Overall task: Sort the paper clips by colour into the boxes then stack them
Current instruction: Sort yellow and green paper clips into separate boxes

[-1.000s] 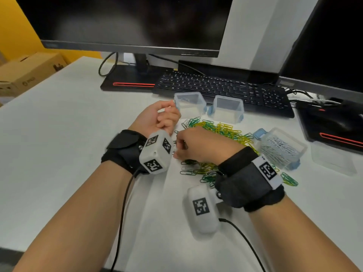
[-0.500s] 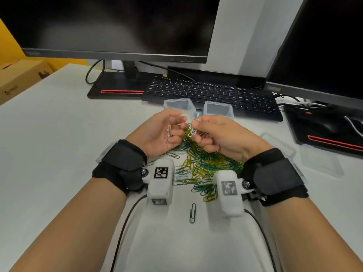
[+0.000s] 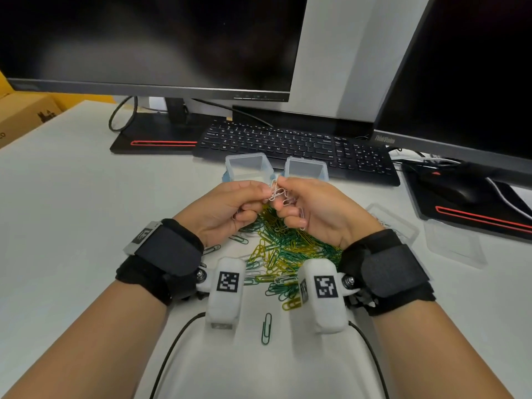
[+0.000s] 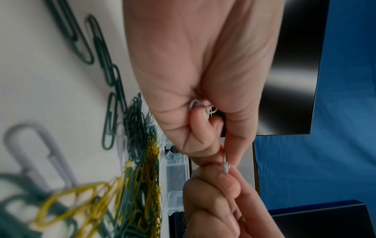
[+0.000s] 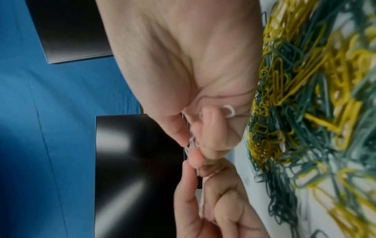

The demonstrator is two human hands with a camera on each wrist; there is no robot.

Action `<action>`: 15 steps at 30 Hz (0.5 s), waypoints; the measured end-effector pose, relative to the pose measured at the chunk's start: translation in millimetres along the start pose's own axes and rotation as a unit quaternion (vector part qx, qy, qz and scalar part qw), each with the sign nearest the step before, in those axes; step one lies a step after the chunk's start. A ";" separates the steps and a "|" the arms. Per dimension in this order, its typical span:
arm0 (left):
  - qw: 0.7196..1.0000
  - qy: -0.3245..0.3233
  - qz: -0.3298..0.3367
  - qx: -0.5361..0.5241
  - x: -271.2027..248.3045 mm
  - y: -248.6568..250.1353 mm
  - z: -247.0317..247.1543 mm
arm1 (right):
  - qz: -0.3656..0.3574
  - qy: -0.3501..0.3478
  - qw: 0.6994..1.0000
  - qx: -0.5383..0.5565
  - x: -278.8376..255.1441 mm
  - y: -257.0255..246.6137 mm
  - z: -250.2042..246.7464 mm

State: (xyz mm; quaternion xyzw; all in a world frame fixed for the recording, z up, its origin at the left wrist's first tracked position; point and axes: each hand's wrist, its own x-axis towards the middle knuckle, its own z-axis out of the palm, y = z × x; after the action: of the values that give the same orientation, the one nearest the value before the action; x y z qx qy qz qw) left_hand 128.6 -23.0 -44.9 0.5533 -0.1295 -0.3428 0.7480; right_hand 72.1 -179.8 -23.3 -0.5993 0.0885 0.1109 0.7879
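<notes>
Hands meet at centre frame: your left hand (image 3: pixel 227 208) and right hand (image 3: pixel 313 211) both pinch white paper clips (image 3: pixel 277 192). Green and yellow clips (image 3: pixel 283 254) lie heaped just below; two clear boxes (image 3: pixel 249 165) stand just above

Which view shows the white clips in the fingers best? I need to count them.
The head view: the white clips show as separate loops pinched between the left hand and the right hand. The left wrist view shows only clip ends in the curled fingers; the right wrist view shows one loop and blurred edges.
</notes>
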 end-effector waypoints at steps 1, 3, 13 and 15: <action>1.000 0.007 0.006 0.012 0.0 -0.4 -0.3 | 0.000 -0.002 1.000 -0.013 0.0 0.6 0.7; 0.999 0.023 0.019 0.027 0.0 -1.5 -1.0 | -0.009 0.005 0.999 -0.044 0.2 2.5 3.3; 0.969 0.063 0.034 -0.235 3.7 5.3 6.4 | 0.062 -0.031 0.955 0.288 10.3 8.6 1.1; 0.966 0.045 0.030 -0.253 2.7 5.3 7.7 | 0.067 -0.035 0.959 0.272 11.7 12.3 5.2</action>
State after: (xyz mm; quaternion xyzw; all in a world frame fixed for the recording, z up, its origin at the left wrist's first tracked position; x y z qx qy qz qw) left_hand 128.1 -29.7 -37.7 0.3568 -0.0207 -0.3167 0.8786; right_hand 79.9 -170.9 -36.4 -0.3505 0.1278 0.1556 0.9147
